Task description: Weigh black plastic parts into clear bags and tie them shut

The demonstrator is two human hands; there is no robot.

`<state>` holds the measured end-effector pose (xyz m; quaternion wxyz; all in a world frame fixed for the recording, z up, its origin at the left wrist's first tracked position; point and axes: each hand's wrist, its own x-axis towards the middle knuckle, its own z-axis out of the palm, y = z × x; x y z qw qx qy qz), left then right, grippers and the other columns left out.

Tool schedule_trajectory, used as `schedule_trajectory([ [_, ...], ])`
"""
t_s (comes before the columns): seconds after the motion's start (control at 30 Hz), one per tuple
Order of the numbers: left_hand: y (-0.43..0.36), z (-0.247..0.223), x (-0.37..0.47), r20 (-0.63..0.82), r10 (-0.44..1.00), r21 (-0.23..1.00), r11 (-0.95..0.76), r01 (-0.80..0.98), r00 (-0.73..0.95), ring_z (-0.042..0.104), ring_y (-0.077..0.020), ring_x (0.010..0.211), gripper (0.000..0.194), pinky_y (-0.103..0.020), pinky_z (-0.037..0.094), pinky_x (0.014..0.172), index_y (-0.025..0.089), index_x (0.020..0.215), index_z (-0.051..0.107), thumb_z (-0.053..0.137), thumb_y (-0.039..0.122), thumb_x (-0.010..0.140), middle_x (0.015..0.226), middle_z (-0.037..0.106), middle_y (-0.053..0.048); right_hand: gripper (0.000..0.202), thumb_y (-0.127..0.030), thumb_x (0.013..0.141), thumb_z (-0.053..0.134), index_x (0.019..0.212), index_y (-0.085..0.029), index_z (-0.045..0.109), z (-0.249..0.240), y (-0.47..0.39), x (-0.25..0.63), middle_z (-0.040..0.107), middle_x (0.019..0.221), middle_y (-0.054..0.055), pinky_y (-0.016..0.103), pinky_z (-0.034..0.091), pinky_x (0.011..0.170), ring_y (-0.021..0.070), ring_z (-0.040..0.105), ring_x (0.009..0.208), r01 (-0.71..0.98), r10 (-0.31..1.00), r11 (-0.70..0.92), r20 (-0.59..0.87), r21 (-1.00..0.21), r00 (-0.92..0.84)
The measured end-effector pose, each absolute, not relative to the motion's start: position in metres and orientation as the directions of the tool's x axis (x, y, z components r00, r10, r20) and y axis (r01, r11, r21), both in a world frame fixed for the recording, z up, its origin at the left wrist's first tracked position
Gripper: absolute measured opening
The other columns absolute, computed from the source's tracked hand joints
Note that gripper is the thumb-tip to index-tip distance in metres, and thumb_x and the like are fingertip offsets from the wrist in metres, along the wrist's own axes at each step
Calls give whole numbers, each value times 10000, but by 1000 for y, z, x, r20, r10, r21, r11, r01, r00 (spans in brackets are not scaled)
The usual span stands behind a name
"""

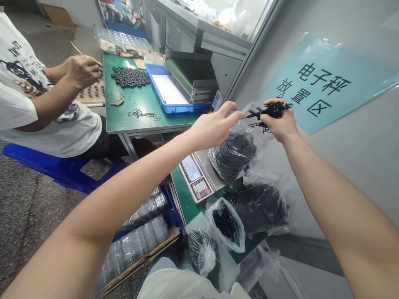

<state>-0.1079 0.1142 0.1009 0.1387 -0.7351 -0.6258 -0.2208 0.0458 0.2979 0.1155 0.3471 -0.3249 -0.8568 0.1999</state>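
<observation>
Our right hand [279, 120] pinches a cluster of black plastic parts [269, 111] in closed fingers, directly above the open clear bag [233, 153] on the electronic scale [199, 176]. Our left hand [212, 126], fingers loosely spread, touches the bag's rim just left of the parts, nearer the bag mouth. More filled bags [258, 207] lie beside the scale

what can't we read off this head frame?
Head view only:
- Scale display: digits too small and slanted to be sure.
- Black parts: exact count hidden in the right hand.
- Bag on the scale: fill blurred by creased plastic.
- Left hand: whether its fingertips touch the bag rim is unclear.
</observation>
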Motion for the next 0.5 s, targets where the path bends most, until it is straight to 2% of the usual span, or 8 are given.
schedule_trajectory([
  [0.1, 111, 99, -109, 505, 856, 75, -174, 982, 113, 559, -163, 780, 427, -234, 371, 476, 184, 1264, 353, 357, 144, 838, 1267, 399, -141, 257, -174, 575, 541, 830, -200, 553, 118, 297, 46, 521, 807, 12, 338, 495, 686, 192, 524, 763, 402, 738, 669, 490, -625, -464],
  [0.27, 107, 97, -110, 498, 859, 85, -182, 980, 116, 558, -158, 768, 421, -236, 389, 486, 172, 1260, 352, 361, 156, 840, 1270, 394, -153, 235, -179, 556, 577, 790, -196, 585, 123, 288, 50, 506, 670, -16, 336, 478, 608, 173, 513, 626, 461, 775, 584, 289, -668, -562],
  [0.4, 103, 96, -111, 500, 858, 99, -190, 977, 117, 561, -172, 835, 400, -230, 399, 501, 177, 1240, 365, 371, 161, 840, 1256, 407, -144, 192, -154, 547, 566, 734, -197, 570, 123, 284, 48, 502, 679, -13, 345, 468, 600, 179, 518, 619, 449, 763, 619, 360, -644, -537],
  [0.5, 98, 94, -113, 493, 863, 113, -187, 976, 108, 560, -181, 866, 389, -235, 406, 512, 172, 1230, 367, 369, 158, 841, 1262, 407, -142, 183, -115, 545, 554, 703, -204, 536, 124, 282, 42, 480, 649, -28, 330, 459, 542, 162, 515, 554, 378, 798, 561, 359, -736, -484],
])
